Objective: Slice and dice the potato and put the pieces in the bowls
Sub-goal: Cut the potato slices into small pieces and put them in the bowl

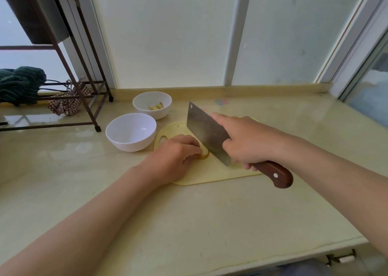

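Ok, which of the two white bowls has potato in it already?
The far bowl: a few potato pieces lie in it. The near bowl, beside the board, is empty.

bowls (130, 144) (151, 114) 2 | cleaver (204, 128) 1 | cutting board (210, 175) 1 | potato (205, 154) on board 1

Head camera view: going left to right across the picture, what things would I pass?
Green cloth → checked cloth → empty white bowl → left hand holding the potato → right hand gripping the cleaver.
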Demonstrator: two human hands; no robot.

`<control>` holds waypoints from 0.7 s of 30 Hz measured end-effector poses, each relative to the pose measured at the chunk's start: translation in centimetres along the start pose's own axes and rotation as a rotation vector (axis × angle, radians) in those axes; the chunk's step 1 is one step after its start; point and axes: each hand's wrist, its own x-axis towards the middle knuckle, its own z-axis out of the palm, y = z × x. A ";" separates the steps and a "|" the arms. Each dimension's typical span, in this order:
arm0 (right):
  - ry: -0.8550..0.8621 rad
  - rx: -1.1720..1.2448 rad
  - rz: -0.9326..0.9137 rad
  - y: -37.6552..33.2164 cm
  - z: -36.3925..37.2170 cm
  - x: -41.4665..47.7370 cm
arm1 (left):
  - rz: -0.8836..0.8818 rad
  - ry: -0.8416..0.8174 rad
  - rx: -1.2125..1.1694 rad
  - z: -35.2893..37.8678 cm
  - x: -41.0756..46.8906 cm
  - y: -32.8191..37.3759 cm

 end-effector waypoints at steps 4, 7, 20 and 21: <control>-0.007 -0.020 -0.011 -0.4 0.0 -0.6 | 0.016 0.006 -0.015 0.1 0.1 -0.2; 0.009 -0.029 -0.030 -0.4 0.3 -1.0 | 0.030 0.015 -0.023 0.1 0.2 0.0; -0.008 -0.173 -0.033 -0.9 0.2 -2.0 | 0.014 0.004 -0.014 0.0 0.4 -0.1; -0.006 -0.167 -0.027 -0.8 0.2 -2.0 | 0.016 0.003 -0.010 0.0 0.4 -0.1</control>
